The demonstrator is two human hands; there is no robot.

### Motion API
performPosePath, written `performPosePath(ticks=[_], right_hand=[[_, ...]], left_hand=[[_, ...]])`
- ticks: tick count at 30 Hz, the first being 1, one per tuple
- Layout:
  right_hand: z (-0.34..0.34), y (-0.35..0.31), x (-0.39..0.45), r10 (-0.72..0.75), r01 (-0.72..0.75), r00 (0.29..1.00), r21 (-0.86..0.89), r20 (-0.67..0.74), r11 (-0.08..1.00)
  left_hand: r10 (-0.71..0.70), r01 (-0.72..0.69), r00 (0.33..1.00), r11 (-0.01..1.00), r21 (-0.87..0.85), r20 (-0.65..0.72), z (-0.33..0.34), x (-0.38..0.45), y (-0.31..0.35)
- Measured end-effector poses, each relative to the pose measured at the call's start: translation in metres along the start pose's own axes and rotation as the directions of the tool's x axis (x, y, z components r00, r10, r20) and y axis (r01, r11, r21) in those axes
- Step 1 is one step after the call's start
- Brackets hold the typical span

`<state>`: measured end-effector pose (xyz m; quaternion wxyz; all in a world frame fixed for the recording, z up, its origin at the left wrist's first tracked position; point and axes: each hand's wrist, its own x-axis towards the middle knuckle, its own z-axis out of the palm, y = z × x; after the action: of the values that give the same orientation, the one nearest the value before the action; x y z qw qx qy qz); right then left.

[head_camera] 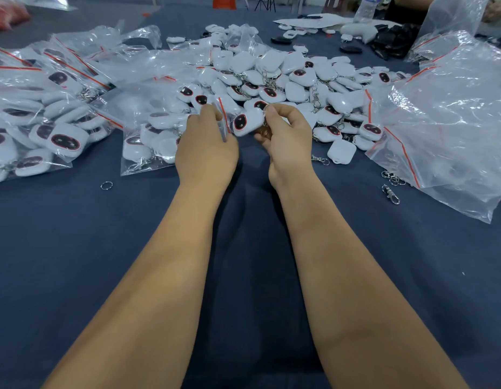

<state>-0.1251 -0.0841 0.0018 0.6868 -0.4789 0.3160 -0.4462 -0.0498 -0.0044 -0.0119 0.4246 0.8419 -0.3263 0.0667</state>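
My right hand [285,136] pinches a white keychain case [245,123] with a dark, red-rimmed oval face, its metal ring between my fingers. My left hand [205,144] holds the red-striped mouth of a clear zip bag [156,133] that lies on the cloth with several white cases inside. The case hangs just right of the bag's mouth, between both hands. A big loose heap of the same white cases [285,80] lies right behind my hands.
Filled zip bags [44,108] are stacked at the left. Empty clear bags [454,116] pile up at the right. Loose rings and clasps [391,192] and a single ring [106,185] lie on the dark blue cloth [252,248]. A water bottle [365,8] stands at the far right.
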Motion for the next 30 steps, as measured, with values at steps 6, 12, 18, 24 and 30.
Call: performPosePath(ticks=[6,12,18,24,30], right_hand=[[0.002,-0.002,-0.002,-0.002,0.000,0.999,0.055,0.036,0.998],[0.009,-0.002,-0.007,-0.014,0.003,0.991,0.079,0.131,0.997],[0.011,0.001,-0.007,-0.010,0.008,0.988,0.016,0.151,1.000],[0.010,0.001,-0.006,-0.034,0.028,0.988,0.045,0.148,0.999],[0.009,0.002,-0.004,-0.023,0.016,0.988,0.044,0.155,0.999]], left_hand=[[-0.043,0.044,0.999,0.997,0.068,-0.018,-0.005,0.001,0.001],[-0.190,0.175,0.981,0.948,-0.267,-0.032,-0.012,0.002,0.005],[-0.224,0.172,0.971,0.899,-0.403,-0.085,-0.018,0.005,0.008],[-0.137,0.081,0.979,0.939,-0.334,-0.150,-0.019,0.002,0.012],[-0.148,0.093,0.982,0.919,-0.383,-0.117,-0.023,0.001,0.015]])
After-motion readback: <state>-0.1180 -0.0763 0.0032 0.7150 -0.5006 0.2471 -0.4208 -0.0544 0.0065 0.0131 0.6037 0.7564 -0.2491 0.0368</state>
